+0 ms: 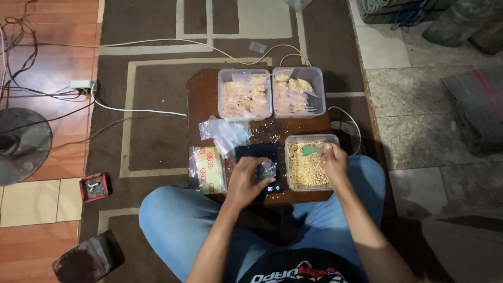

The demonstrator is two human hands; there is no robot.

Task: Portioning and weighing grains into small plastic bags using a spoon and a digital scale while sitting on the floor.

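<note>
the left hand [245, 181] has its grip pinched shut on a small clear plastic bag [268, 169], thumb and fingers pressed on the bag's near side, holding it upright over the black digital scale [260, 160]. the bag sits at the fingertips, just above the scale's platform, beside the lit display at the scale's near edge.

the right hand [334, 162] has its grip closed on the handle of a green scoop [312, 150], whose blade points left over the clear container of pale grains [309, 165]. the container stands just right of the scale, touching or nearly so.

all rest on a small dark wooden tabletop [204, 94]. at its far side stand two clear tubs of filled bags [270, 91]; loose empty bags [226, 132] lie left of the scale, with a yellow and red packet [209, 169] nearer.
</note>
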